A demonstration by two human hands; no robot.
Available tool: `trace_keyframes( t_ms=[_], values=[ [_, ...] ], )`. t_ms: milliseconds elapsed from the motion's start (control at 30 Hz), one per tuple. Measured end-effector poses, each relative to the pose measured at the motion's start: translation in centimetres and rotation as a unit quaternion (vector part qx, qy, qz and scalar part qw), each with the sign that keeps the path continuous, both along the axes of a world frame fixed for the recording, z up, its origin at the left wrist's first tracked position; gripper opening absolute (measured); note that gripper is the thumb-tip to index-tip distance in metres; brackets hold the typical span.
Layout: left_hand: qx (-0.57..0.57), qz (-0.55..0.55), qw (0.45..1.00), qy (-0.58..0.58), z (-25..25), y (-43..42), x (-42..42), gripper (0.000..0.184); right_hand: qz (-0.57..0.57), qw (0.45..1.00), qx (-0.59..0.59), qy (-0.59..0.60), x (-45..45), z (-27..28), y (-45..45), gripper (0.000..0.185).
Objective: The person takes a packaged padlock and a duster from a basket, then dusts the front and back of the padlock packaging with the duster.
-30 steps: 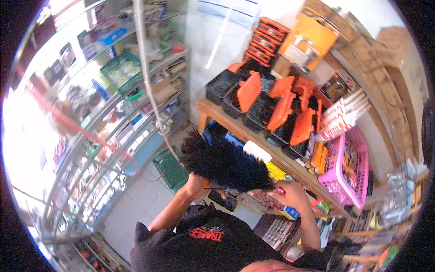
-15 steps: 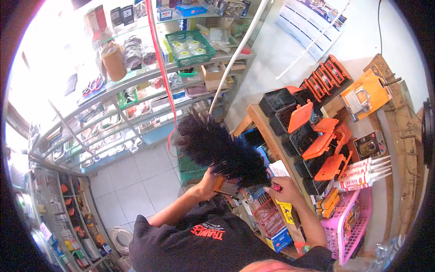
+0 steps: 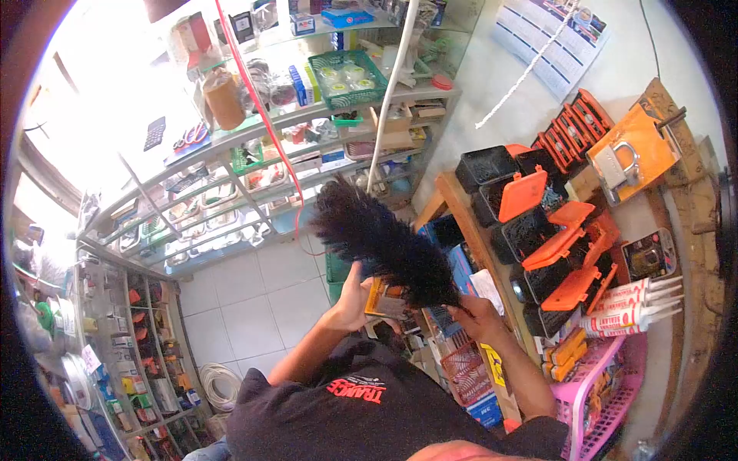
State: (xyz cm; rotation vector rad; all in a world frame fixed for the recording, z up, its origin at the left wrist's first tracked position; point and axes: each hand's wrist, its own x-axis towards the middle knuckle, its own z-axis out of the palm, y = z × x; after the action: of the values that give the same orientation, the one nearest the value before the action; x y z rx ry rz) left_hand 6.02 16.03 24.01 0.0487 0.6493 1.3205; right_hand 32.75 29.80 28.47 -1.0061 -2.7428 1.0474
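Black, fluffy duster (image 3: 384,246) slants between the separated hands; the right hand (image 3: 478,318) clasps its base end, seemingly to leave the bristles free. The left hand (image 3: 352,301) is beside a flat orange-yellow packet (image 3: 386,300); I cannot tell whether it grips it.

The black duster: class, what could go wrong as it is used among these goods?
The black duster, held in the right hand, might knock the open orange lids and jolt the crowded black boxes.
Its fibres could snag the hanging red strip.
A bump might also send the piled sealant tubes rolling, perhaps into the pink basket.
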Motion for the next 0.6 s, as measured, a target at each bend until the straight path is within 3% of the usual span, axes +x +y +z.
trace_keyframes(
  t_ms=[133, 233, 300, 400, 467, 600],
  values=[
    [0.061, 0.039, 0.997, 0.004, 2.2, -1.5, -2.3, 0.086, -0.007, 1.000, 0.018, 0.007, -1.1, 2.1, -0.7, 0.035],
    [0.077, 0.079, 0.992, 0.054, 1.6, -2.7, -3.3, 0.080, 0.006, 0.994, 0.029, -0.102, -0.9, 0.6, -0.7, 0.039],
    [0.068, 0.081, 0.993, 0.058, 0.5, -3.7, -3.7, 0.077, 0.013, 0.993, 0.043, -0.105, -0.8, 0.2, -1.3, 0.041],
    [0.005, 0.102, 0.994, 0.044, 0.5, -4.4, -1.9, 0.079, 0.021, 0.993, 0.069, -0.090, -0.9, -0.2, -1.6, 0.038],
    [0.035, 0.078, 0.995, 0.060, 1.2, -5.5, -1.6, 0.083, 0.032, 0.993, 0.087, -0.069, -0.4, -0.5, -1.4, 0.028],
    [0.060, 0.117, 0.991, -0.015, 2.5, -6.8, -2.6, 0.091, 0.031, 0.992, 0.104, -0.071, 0.2, -0.6, -1.3, 0.030]
  ],
)
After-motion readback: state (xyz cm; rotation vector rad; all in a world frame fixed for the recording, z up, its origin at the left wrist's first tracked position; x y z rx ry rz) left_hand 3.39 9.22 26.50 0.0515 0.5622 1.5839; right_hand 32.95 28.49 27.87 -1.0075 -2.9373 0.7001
